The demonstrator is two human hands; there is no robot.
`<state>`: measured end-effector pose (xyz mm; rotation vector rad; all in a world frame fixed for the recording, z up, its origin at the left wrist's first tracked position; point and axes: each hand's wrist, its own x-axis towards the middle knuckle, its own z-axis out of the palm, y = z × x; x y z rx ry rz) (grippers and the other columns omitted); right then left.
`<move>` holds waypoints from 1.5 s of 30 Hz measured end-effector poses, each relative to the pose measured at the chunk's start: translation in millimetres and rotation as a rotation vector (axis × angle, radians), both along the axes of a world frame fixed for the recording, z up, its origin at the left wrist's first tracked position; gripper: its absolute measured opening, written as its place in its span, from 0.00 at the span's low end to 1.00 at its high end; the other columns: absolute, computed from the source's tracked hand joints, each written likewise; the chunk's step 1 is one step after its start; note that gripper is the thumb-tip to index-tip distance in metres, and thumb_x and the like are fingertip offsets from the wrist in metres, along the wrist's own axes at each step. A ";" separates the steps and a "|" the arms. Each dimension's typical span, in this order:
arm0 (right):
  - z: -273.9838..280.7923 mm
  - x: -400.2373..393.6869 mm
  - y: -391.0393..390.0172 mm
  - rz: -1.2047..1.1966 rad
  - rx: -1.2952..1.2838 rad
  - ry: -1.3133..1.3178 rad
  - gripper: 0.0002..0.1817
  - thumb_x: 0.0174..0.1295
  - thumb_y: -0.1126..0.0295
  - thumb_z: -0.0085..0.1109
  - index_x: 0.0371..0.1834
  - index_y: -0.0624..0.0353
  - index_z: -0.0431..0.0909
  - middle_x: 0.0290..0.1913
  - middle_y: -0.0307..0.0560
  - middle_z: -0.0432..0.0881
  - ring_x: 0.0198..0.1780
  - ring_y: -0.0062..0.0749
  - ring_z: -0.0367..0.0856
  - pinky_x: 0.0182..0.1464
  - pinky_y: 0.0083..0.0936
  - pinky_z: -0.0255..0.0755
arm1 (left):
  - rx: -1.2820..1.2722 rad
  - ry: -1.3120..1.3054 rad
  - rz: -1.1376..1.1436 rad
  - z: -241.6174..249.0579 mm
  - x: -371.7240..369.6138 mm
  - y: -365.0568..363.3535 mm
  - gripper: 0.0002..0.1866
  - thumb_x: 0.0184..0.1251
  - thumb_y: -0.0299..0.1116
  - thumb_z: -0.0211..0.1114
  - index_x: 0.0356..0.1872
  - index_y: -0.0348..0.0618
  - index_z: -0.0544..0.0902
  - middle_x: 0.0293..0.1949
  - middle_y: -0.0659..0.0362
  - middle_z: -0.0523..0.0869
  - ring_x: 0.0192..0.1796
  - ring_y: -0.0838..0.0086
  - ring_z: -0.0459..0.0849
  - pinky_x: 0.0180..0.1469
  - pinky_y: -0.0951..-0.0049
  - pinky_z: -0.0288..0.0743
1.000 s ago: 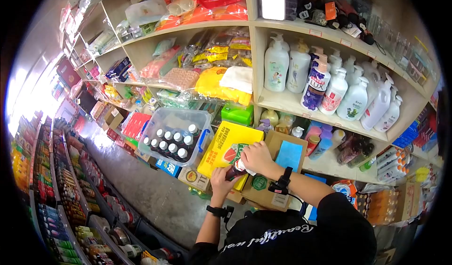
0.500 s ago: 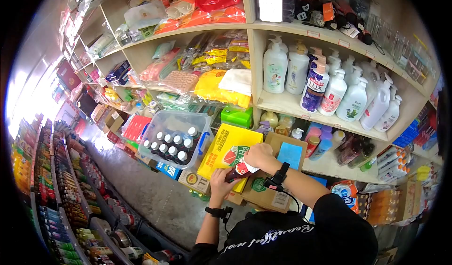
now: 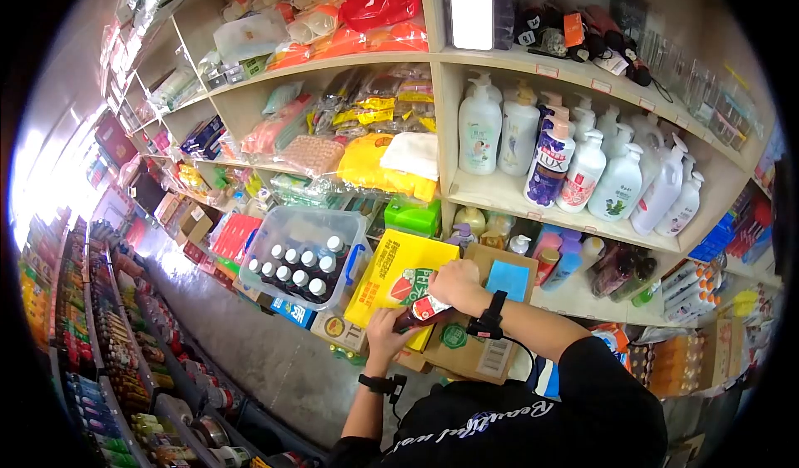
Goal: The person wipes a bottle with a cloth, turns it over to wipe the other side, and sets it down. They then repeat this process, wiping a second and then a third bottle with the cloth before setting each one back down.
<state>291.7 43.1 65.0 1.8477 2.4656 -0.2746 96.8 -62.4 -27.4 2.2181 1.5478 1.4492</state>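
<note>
A dark bottle (image 3: pixel 426 308) with a red and white label lies tilted between my hands, above a yellow carton (image 3: pixel 398 270). My left hand (image 3: pixel 385 333) is closed around its lower left end. At the upper right end, my right hand (image 3: pixel 456 287) is closed on the bottle; the fingers hide that end, so the cap cannot be seen. To the left stands a clear plastic bin (image 3: pixel 356 228) with a blue latch, holding several dark bottles with white caps (image 3: pixel 317 287). A brown cardboard box (image 3: pixel 466 350) with a blue paper (image 3: pixel 508 280) on it is beneath my right forearm.
Shelves ahead hold pump bottles (image 3: pixel 549 162), bagged goods (image 3: pixel 387 162) and a phone (image 3: pixel 471 10) with a lit screen. A green box (image 3: pixel 414 217) sits behind the yellow carton. Rows of bottled drinks (image 3: pixel 108 360) line the left side, across the concrete floor (image 3: pixel 208 302).
The camera view has shifted slightly. Both hands keep hold of the bottle in nearly the same place, with the right hand shifted a little on its upper end.
</note>
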 end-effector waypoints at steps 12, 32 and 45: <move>-3.8 -2.7 22.8 0.260 -0.240 -0.059 0.25 0.68 0.53 0.49 0.45 0.59 0.93 0.49 0.59 0.92 0.52 0.52 0.92 0.54 0.47 0.84 | 0.047 0.002 -0.009 4.4 1.1 0.2 0.30 0.40 0.41 0.91 0.47 0.42 0.90 0.36 0.55 0.88 0.39 0.58 0.87 0.44 0.61 0.80; -2.7 0.7 10.6 0.155 -0.101 0.180 0.29 0.72 0.50 0.48 0.34 0.64 0.91 0.36 0.63 0.91 0.42 0.59 0.91 0.50 0.52 0.84 | -0.025 0.010 0.009 4.1 1.1 -2.9 0.30 0.41 0.41 0.90 0.48 0.44 0.90 0.38 0.55 0.89 0.40 0.58 0.87 0.44 0.60 0.80; -13.1 -7.0 0.3 0.237 0.082 0.289 0.23 0.68 0.55 0.54 0.30 0.63 0.90 0.29 0.61 0.89 0.34 0.57 0.90 0.41 0.50 0.85 | 0.026 -0.010 -0.005 3.0 2.2 -0.7 0.30 0.41 0.41 0.90 0.48 0.43 0.90 0.37 0.55 0.89 0.40 0.57 0.87 0.44 0.60 0.80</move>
